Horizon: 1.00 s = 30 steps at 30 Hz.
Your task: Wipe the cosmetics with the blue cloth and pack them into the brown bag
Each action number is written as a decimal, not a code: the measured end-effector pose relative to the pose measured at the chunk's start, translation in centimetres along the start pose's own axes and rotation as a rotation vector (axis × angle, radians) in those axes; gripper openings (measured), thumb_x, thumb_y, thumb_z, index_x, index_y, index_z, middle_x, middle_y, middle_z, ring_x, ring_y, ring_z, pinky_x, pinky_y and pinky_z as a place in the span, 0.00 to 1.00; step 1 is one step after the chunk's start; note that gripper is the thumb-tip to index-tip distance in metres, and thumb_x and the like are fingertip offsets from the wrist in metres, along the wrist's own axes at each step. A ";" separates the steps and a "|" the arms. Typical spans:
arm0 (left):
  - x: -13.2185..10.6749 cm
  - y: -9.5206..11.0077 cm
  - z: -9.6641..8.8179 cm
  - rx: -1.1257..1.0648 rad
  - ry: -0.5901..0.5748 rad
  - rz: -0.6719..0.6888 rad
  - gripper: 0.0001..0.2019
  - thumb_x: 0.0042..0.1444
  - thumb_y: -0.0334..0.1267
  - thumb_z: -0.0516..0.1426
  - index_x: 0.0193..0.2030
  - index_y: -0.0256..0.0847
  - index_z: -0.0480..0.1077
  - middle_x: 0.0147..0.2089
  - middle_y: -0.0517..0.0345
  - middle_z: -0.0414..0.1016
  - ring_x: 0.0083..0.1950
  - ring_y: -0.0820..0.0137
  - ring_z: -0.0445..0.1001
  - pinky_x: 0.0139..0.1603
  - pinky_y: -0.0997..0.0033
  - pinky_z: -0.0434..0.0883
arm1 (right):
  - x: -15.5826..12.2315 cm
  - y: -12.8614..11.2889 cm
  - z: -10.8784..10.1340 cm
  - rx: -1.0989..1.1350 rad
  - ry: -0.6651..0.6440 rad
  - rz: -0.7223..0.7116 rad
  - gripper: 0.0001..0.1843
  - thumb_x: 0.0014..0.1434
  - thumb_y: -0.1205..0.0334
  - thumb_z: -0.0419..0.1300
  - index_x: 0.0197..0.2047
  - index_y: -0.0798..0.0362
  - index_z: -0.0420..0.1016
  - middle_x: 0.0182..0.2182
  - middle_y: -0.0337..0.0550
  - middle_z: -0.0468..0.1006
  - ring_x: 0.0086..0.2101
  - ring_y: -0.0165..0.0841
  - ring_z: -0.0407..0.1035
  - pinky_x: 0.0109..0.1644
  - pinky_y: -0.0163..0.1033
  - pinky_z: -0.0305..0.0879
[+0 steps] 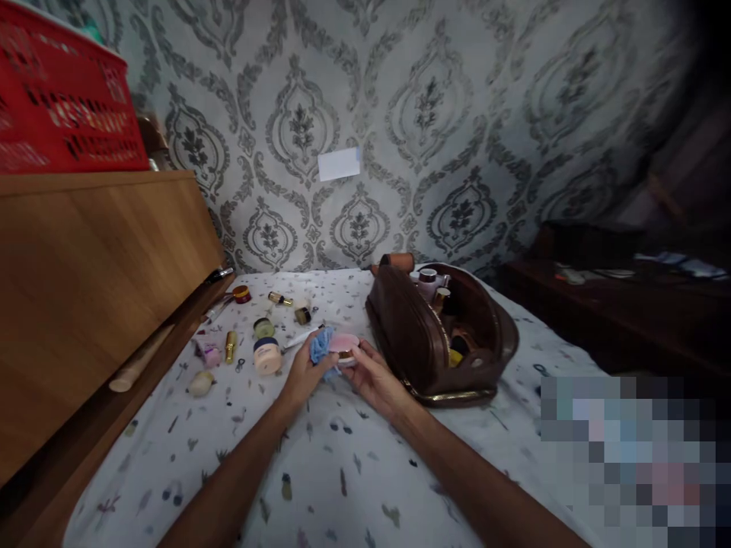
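Note:
Above the printed white sheet, my right hand (374, 377) grips a small round jar with a pink lid (344, 342). A crumpled blue cloth (322, 346) is held in my left hand (305, 374) against the jar's left side. To the right of my hands stands a brown toiletry bag (408, 327), unzipped, with bottles (427, 281) showing inside. Left of my hands sit a peach jar with a dark lid (267, 358), a green jar (263, 328) and a gold tube (230, 346).
A wooden cabinet (108, 281) runs along the left, with a red basket (68, 99) on top. More small cosmetics, among them a dark red jar (241, 294), lie near it. Patterned wallpaper (359, 91) closes off the back. The lower right is pixelated.

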State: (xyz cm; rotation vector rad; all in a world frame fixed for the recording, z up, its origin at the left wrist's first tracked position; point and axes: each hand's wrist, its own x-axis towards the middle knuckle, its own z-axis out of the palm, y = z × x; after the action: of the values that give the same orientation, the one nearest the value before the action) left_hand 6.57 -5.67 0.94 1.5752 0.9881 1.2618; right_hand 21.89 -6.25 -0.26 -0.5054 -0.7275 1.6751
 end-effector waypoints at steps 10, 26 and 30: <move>0.2 1.2 -0.8 0.164 -0.050 -0.014 0.29 0.50 0.47 0.64 0.57 0.38 0.67 0.54 0.50 0.76 0.52 0.60 0.75 0.54 0.63 0.71 | -0.6 -0.3 0.2 -0.071 -0.044 0.056 0.24 0.47 0.54 0.73 0.47 0.47 0.75 0.42 0.38 0.80 0.37 0.30 0.74 0.35 0.34 0.71; -0.1 0.4 -0.6 0.441 0.123 0.103 0.25 0.60 0.52 0.55 0.58 0.38 0.69 0.58 0.45 0.75 0.60 0.57 0.72 0.63 0.57 0.65 | -0.4 0.2 0.3 0.009 0.038 0.017 0.28 0.44 0.49 0.74 0.46 0.48 0.71 0.46 0.41 0.79 0.42 0.36 0.74 0.37 0.40 0.75; 0.0 0.4 -0.6 0.400 0.165 0.112 0.24 0.60 0.52 0.54 0.57 0.39 0.70 0.58 0.46 0.75 0.60 0.58 0.72 0.64 0.56 0.64 | 0.0 0.5 -0.1 0.082 0.043 0.008 0.23 0.46 0.51 0.73 0.43 0.50 0.74 0.44 0.42 0.80 0.41 0.35 0.75 0.45 0.43 0.74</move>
State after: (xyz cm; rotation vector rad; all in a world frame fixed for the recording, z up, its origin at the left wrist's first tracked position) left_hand 6.04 -5.77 1.40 1.8727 1.3371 1.3456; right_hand 21.59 -6.32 -0.64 -0.4859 -0.6233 1.6894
